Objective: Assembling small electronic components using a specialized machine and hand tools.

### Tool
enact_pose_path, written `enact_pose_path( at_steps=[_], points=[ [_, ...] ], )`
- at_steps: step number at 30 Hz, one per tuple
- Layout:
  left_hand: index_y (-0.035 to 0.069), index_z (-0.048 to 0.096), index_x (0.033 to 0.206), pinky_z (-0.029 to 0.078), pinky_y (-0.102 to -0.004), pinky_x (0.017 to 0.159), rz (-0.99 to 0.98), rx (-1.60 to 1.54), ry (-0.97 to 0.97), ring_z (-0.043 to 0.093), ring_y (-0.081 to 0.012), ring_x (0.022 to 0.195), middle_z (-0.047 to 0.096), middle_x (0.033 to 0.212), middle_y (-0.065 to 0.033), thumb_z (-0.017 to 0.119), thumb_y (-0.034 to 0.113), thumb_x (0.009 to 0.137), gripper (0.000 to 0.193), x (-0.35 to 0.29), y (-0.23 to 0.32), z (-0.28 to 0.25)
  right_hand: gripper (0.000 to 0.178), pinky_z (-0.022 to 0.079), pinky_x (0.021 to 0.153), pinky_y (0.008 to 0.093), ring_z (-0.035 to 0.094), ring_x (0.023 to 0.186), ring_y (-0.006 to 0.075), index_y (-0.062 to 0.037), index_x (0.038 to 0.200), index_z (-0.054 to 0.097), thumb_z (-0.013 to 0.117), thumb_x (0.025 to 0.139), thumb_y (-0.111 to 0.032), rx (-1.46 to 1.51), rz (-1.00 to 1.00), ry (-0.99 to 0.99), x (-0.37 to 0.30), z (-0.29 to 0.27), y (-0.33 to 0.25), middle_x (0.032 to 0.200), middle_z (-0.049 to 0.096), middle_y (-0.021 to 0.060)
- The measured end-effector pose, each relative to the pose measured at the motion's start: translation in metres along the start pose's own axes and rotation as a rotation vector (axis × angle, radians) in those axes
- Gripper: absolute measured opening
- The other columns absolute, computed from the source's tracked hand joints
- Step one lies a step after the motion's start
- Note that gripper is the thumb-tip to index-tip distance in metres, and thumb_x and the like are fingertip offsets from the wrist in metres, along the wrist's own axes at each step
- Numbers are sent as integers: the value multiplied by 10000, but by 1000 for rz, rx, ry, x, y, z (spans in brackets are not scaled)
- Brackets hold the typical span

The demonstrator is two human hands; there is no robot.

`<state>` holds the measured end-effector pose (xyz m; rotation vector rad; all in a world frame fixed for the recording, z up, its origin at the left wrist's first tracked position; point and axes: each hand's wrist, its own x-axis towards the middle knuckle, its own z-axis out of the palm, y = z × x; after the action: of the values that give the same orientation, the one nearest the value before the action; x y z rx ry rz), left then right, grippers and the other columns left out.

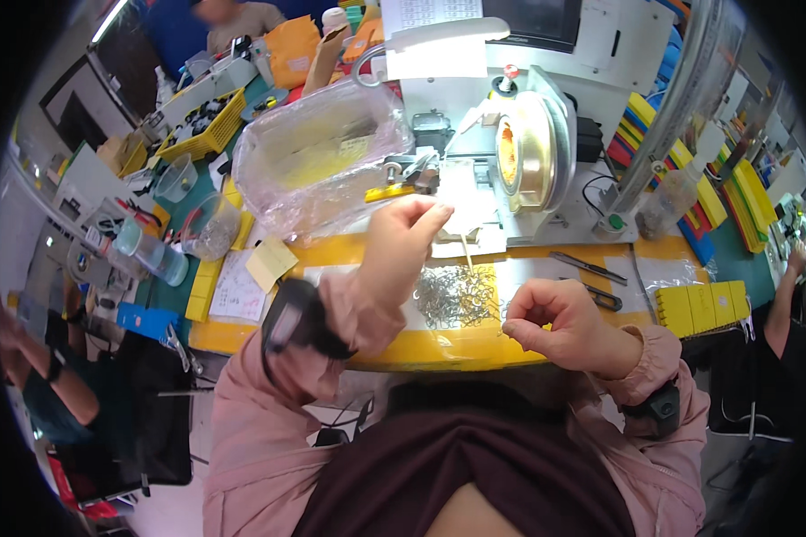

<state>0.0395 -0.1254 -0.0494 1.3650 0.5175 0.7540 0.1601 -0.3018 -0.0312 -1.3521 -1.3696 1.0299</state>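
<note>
My left hand [401, 240] is raised at the front of a bench machine [475, 192], its fingertips pinched together beside the brightly lit work area. What they hold, if anything, is too small to make out. Below it lies a heap of small bent metal pieces [457, 295] on the yellow worktop [421, 347]. To the right of the heap, my right hand [560, 327] hovers low with thumb and fingers closed; whatever may be between them is hidden. A large spool [533, 152] stands on the machine's right side, and a thin pale stick [467, 253] slants down toward the metal pieces.
A plastic-lined bin [318, 161] stands left of the machine. Tweezers [587, 267] and a dark-handled cutter [604, 297] lie at right, near a yellow block [703, 307]. Clear jars [152, 253] stand at left. Other people sit on both sides and at the back.
</note>
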Motion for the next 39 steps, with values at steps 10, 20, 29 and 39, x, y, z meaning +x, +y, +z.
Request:
enact_pose_path(
  at_steps=[10,20,29,39],
  points=[
    [5,607,797,338,-172,489,57,-50,-325,408,-56,506,500,623,11,595,114,786,110,-2,48,-21,116,372,440,223,456,479,71,5,770,455,488,836,-86,-393,-170,55,72,17,7,562,486,32],
    [-6,492,838,338,-394,982,113,-678,-310,502,-332,1023,534,1034,-211,476,207,866,216,21,65,-51,122,401,486,253,472,562,121,-20,883,488,489,846,-136,666,117,546,129,12,1,678,480,39],
    [0,443,1040,360,-335,928,305,485,156,453,-285,1072,477,1077,-191,513,164,836,271,44,32,-113,101,397,493,246,468,588,115,-44,856,503,465,855,-138,689,2,449,148,6,4,704,480,16],
    [-2,73,1332,375,-376,912,429,780,-133,425,-346,1144,365,1258,-289,666,101,690,881,-15,-13,-69,93,388,486,222,470,594,92,-44,856,515,466,847,-123,616,-29,539,146,8,-1,697,487,18]
  ],
)
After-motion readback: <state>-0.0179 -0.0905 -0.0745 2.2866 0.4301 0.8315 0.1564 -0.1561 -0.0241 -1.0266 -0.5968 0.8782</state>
